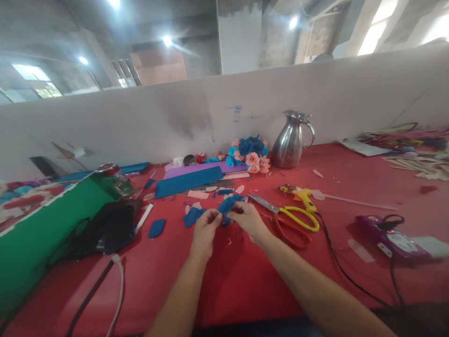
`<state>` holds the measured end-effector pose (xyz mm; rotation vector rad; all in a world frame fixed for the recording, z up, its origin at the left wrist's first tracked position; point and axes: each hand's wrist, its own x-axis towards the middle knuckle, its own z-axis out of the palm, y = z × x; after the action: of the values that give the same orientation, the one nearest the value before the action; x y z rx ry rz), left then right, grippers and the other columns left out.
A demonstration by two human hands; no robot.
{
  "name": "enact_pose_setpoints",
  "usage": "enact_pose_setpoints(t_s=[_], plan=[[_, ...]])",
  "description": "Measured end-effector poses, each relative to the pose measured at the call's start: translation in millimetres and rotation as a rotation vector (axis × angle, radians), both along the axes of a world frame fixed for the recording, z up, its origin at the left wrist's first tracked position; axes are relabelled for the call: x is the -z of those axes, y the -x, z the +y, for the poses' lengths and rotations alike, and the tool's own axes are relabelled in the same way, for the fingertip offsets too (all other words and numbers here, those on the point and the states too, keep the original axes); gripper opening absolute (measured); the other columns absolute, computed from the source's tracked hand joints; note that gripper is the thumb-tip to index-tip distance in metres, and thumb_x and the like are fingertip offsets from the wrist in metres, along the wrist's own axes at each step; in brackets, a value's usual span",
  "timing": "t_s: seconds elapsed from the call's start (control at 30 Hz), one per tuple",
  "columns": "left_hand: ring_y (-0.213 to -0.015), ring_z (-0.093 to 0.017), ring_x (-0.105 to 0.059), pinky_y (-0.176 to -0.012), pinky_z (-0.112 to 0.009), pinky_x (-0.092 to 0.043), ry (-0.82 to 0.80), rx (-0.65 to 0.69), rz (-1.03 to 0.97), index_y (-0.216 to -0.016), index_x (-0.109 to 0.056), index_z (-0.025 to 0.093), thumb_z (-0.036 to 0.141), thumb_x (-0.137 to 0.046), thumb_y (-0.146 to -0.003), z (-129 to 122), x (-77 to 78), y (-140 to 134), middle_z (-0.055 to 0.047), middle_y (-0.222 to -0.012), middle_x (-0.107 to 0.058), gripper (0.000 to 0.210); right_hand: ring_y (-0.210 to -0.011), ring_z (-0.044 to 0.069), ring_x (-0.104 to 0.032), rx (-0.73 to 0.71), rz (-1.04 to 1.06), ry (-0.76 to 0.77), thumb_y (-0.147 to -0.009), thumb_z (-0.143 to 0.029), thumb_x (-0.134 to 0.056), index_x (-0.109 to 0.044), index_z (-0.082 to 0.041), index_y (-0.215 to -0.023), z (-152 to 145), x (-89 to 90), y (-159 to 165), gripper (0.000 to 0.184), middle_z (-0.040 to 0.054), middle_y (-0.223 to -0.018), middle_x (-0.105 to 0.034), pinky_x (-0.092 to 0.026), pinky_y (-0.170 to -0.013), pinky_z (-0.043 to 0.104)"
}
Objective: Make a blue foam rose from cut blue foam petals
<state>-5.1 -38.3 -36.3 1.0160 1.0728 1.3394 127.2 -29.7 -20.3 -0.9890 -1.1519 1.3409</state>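
Observation:
Between both hands is a small piece of blue crepe paper (228, 204), pinched just above the red tabletop. My left hand (207, 229) closes thumb and finger on its lower left edge. On its right side my right hand (248, 219) pinches it too. More crumpled blue paper (192, 216) lies just left of the fingers. A rounded blue cut piece (156, 228) rests farther left. Scissors with one yellow and one red handle (296, 220) lie right of my right hand, blades pointing toward the back left. The fingers hide part of the held paper.
Behind the hands lie a blue paper strip (189, 181) and a purple sheet (231, 169). Paper flowers (250, 154) stand beside a steel jug (289, 142). A yellow glue gun (304, 196) trails a cord to the right, near a purple power strip (393, 241). A green box (52, 238) stands left.

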Motion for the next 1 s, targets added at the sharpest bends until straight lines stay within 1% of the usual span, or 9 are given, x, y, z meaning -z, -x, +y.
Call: enact_pose_setpoints(t_s=[0.23,0.4,0.6,0.73,0.8,0.87,0.93,1.0], plan=[[-0.063,-0.012,-0.053,-0.066,-0.022,-0.042,-0.016,-0.028,0.05,-0.069,-0.062,0.017,0.031,-0.076,-0.061,1.0,2.5,0.6,0.003,-0.064,-0.059,0.021,-0.062,0.013,-0.054,-0.001,-0.012,-0.054,-0.062,-0.027,-0.069,-0.07,-0.016,-0.075,2.6,5.5,-1.3,0.018,0.0007,-0.07,-0.066,-0.042,-0.063,0.027],[-0.064,-0.011,-0.052,-0.065,-0.021,-0.042,-0.026,-0.035,0.074,-0.066,-0.061,0.017,0.031,-0.076,-0.062,-0.4,0.6,0.2,0.003,-0.064,-0.058,0.021,-0.057,0.011,-0.051,0.02,0.003,-0.033,-0.063,-0.031,-0.072,-0.068,-0.017,-0.072,1.1,1.9,-2.0,0.017,-0.0018,-0.063,-0.062,-0.039,-0.058,0.026],[-0.062,-0.012,-0.051,-0.065,-0.023,-0.043,-0.032,-0.075,0.092,-0.064,-0.06,0.017,0.033,-0.077,-0.059,-0.5,-1.6,0.1,0.003,-0.062,-0.055,0.024,-0.051,0.009,-0.047,0.018,0.077,-0.022,-0.062,-0.031,-0.074,-0.067,-0.017,-0.068,-1.1,-5.9,-3.0,0.017,-0.0035,-0.058,-0.059,-0.037,-0.053,0.024],[-0.061,-0.011,-0.051,-0.064,-0.022,-0.044,-0.024,-0.089,0.056,-0.064,-0.06,0.018,0.032,-0.078,-0.056,-0.4,-1.3,0.5,0.004,-0.062,-0.055,0.024,-0.049,0.008,-0.048,0.038,0.233,0.029,-0.058,-0.031,-0.077,-0.069,-0.018,-0.075,0.8,-10.0,-9.0,0.022,-0.0035,-0.058,-0.061,-0.037,-0.051,0.023],[-0.06,-0.01,-0.051,-0.063,-0.022,-0.043,-0.024,-0.093,0.046,-0.064,-0.061,0.018,0.031,-0.078,-0.057,-0.6,-1.0,0.8,0.004,-0.061,-0.056,0.024,-0.049,0.008,-0.05,0.06,0.351,0.058,-0.058,-0.03,-0.077,-0.069,-0.019,-0.078,3.5,-10.4,-13.7,0.024,-0.002,-0.063,-0.065,-0.037,-0.051,0.022],[-0.06,-0.01,-0.051,-0.063,-0.021,-0.042,-0.022,-0.093,0.047,-0.065,-0.062,0.017,0.031,-0.078,-0.058,-0.8,-0.8,1.0,0.004,-0.061,-0.057,0.022,-0.049,0.007,-0.05,0.105,0.444,0.085,-0.059,-0.029,-0.075,-0.068,-0.019,-0.075,6.5,-9.2,-17.5,0.021,-0.0009,-0.066,-0.067,-0.037,-0.05,0.022],[-0.06,-0.01,-0.052,-0.064,-0.021,-0.041,-0.01,-0.094,0.032,-0.066,-0.062,0.017,0.03,-0.078,-0.058,-0.8,-0.7,1.1,0.004,-0.061,-0.058,0.021,-0.047,0.007,-0.048,0.162,0.446,0.133,-0.058,-0.029,-0.073,-0.068,-0.018,-0.071,8.3,-7.2,-18.4,0.018,-0.0013,-0.063,-0.066,-0.036,-0.049,0.021],[-0.061,-0.01,-0.053,-0.065,-0.021,-0.042,0.003,-0.089,0.006,-0.067,-0.062,0.017,0.03,-0.077,-0.058,-0.6,-0.7,1.0,0.003,-0.062,-0.06,0.022,-0.046,0.006,-0.047,0.157,0.334,0.18,-0.056,-0.027,-0.073,-0.068,-0.018,-0.069,7.8,-4.9,-15.6,0.016,-0.0023,-0.059,-0.064,-0.035,-0.048,0.021]])
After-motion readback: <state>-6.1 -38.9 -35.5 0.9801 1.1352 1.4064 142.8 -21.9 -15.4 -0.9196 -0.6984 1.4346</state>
